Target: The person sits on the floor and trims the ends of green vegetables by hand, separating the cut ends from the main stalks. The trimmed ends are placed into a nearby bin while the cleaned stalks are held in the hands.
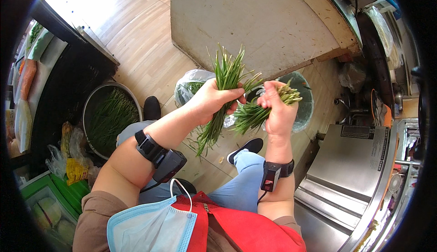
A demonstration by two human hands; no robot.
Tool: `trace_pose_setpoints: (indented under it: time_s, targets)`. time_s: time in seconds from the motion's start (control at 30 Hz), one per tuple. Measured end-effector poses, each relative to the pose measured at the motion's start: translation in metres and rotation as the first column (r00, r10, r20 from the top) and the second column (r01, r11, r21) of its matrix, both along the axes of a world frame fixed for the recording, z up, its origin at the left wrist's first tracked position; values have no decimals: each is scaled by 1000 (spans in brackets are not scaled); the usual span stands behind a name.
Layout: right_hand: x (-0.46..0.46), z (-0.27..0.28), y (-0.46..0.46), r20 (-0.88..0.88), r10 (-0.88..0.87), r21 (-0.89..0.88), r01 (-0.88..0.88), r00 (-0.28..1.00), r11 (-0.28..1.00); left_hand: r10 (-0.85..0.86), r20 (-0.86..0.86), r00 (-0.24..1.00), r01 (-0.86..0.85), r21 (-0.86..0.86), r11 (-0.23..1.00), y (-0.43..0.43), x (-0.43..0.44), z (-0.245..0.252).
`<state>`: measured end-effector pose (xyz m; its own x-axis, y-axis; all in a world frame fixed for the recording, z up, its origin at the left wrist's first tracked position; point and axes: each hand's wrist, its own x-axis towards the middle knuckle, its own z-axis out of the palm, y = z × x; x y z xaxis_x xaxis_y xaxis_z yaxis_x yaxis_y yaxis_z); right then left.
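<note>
My left hand [218, 98] is closed round the middle of a bunch of long green stalks, likely garlic chives [228, 73], whose pale ends fan upward. To its right, my right hand [275, 105] grips a second bunch of green stalks [251, 117], with thick pale ends sticking out on the right and green parts pointing left. Both hands are held above the floor, close together. Below and behind them stand a white plastic bag [191, 78] with greens inside and a bin with a clear greenish liner [302, 112], partly hidden by my right hand.
A round metal basin [138, 102] of long green stalks stands left of my legs. A large pale board or tabletop [252, 23] lies ahead. At the lower left is a green crate [37, 187] with round produce; a stainless-steel appliance [351, 163] stands right. Green scraps lie on the floor.
</note>
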<state>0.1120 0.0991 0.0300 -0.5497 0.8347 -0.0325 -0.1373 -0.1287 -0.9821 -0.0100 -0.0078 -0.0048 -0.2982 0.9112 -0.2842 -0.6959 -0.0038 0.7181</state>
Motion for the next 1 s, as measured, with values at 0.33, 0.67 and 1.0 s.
trace_pose_setpoints:
  time_s: [0.33, 0.67, 1.0]
  targets:
    - [-6, -5, -12, 246, 49, 153, -88, 968, 984, -74, -361, 930, 70, -23, 997, 2, 5, -4]
    - [-4, -10, 1, 69, -16, 16, 15, 997, 1000, -26, -5, 1000, 26, 7, 1000, 0, 3, 1]
    - [1, -12, 16, -92, -92, -115, 81, 992, 990, -31, -7, 999, 31, -4, 1000, -1, 0, 2]
